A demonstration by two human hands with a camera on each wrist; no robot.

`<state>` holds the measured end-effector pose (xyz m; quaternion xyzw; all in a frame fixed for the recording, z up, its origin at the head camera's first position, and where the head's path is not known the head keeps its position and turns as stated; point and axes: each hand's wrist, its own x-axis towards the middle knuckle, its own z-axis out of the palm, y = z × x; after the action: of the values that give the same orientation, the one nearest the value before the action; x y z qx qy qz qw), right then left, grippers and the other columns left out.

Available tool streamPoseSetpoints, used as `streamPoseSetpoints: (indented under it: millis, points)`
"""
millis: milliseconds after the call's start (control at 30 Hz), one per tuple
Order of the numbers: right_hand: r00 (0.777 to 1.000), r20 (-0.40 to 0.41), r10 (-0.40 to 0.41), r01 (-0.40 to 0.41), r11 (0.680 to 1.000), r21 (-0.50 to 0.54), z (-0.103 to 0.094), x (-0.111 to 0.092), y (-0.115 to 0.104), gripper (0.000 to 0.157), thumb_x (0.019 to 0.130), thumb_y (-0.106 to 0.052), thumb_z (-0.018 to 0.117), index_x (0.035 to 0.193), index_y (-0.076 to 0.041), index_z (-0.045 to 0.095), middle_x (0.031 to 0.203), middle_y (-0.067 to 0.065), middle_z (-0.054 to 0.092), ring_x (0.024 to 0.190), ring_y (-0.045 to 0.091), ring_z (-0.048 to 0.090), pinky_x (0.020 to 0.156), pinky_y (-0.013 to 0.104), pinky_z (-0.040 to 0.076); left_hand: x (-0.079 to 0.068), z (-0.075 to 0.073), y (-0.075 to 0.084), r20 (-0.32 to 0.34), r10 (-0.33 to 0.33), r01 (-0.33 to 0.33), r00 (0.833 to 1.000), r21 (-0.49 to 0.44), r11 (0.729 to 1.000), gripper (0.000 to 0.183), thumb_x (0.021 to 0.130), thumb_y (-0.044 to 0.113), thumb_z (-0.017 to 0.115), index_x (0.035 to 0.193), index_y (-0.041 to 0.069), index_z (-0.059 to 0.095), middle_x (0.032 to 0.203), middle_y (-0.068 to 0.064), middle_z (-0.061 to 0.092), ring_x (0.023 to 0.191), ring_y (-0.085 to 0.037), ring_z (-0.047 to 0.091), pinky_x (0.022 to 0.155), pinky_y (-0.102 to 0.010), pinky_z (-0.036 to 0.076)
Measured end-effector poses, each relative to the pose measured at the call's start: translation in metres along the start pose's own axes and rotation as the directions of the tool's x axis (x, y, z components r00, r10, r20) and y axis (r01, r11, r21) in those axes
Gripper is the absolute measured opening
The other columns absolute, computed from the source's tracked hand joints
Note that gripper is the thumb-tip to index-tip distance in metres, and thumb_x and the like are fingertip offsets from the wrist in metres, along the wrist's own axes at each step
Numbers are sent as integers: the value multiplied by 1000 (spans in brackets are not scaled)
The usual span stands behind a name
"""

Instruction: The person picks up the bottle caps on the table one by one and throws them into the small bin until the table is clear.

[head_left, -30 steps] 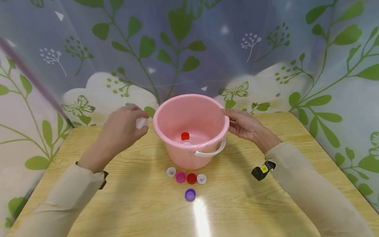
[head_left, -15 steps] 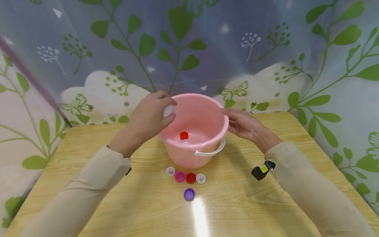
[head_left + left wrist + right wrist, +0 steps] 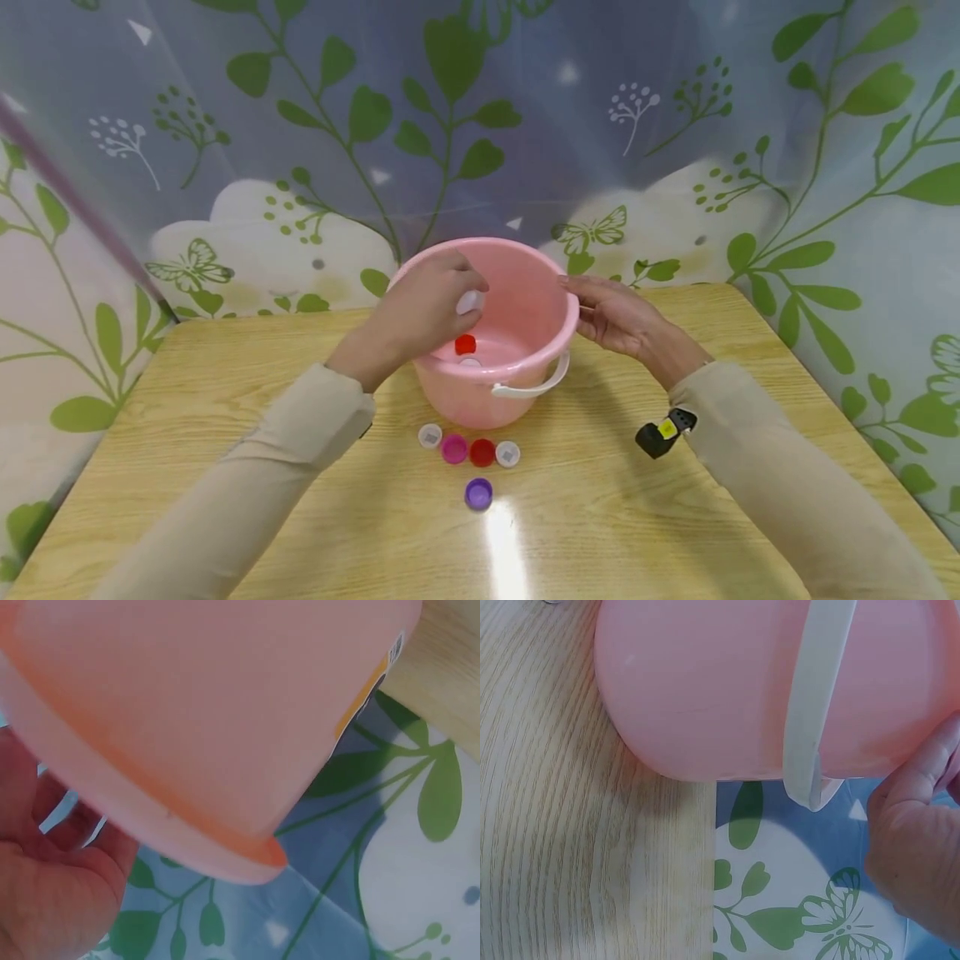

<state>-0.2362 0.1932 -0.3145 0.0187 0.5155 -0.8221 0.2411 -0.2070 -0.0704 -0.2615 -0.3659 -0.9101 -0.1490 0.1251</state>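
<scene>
Over the mouth of the pink bucket (image 3: 491,333), your left hand (image 3: 420,312) pinches a white cap (image 3: 470,302) between thumb and fingertips, just inside the rim. Your right hand (image 3: 618,317) rests with relaxed, nearly straight fingers against the bucket's right rim, steadying it. A red cap (image 3: 466,343) and another white one lie on the bucket's floor. To place this cap well, hold it above the middle of the opening, clear of the wall, before loosening your pinch. Five more caps (image 3: 471,454) sit on the tabletop (image 3: 225,375) near the bucket's front.

Wooden table (image 3: 225,400): bucket (image 3: 517,392), caps (image 3: 468,454)
</scene>
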Motion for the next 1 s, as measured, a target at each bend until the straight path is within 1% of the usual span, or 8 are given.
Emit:
streamPoseSetpoints:
  millis: [167,367,500,667,767,833,933,1000]
  points:
    - [1000,10,-4,4,1000,3,1,0,0,25,96,-16,59,116,-3,58,105,9,58,78,15,64,71,22,55,1,7,-1,62,34,-32,998,-31,999,20,85,5,62,102,3,71,98,-8,65,94,-23,55,88,-32,45]
    - [1000,11,-8,8,1000,-8,1,-1,0,27,96,-17,58,118,-2,55,105,9,57,78,15,65,72,23,55,2,11,-3,136,73,-64,988,-66,996,20,82,4,63,101,5,71,98,-6,65,93,-22,56,88,-32,44]
    - [1000,1,-7,7,1000,-5,2,-1,0,29,95,-17,60,120,-1,54,105,9,57,79,15,65,72,23,55,2,12,-3,143,79,-70,987,-71,995,20,82,6,65,101,6,70,98,-7,64,91,-22,57,87,-32,45]
    - [1000,-6,-3,3,1000,-12,1,0,0,31,96,-18,59,122,-2,52,106,9,56,79,15,65,73,22,54,1,11,-4,138,64,-57,988,-53,997,23,85,13,67,106,4,69,104,-7,65,99,-22,57,92,-33,44]
    - [1000,-5,-2,2,1000,-7,0,0,0,30,96,-18,59,121,-2,53,107,9,56,80,15,65,73,23,54,-3,9,-5,116,46,-45,992,-12,999,25,87,17,67,109,5,69,108,-6,65,104,-22,56,95,-34,43]
    - [1000,-4,-1,1,1000,1,0,-1,0,30,96,-18,59,120,-2,54,107,9,56,80,15,65,74,23,54,-7,6,-7,76,20,-22,997,19,1000,25,88,19,65,109,7,69,109,-5,65,106,-23,56,95,-36,44]
    - [1000,-4,-1,1,1000,2,0,-1,0,31,95,-18,60,121,-2,54,108,9,55,81,15,65,74,23,54,-16,3,-13,-32,-38,39,999,36,999,23,89,18,63,108,6,69,109,-7,64,105,-26,56,91,-40,47]
    - [1000,-5,0,0,1000,-2,0,-1,0,33,95,-18,60,123,-2,53,110,9,55,82,15,65,74,23,54,-24,1,-20,-124,-94,97,988,24,995,23,88,16,62,107,5,68,109,-8,63,103,-28,56,87,-43,48]
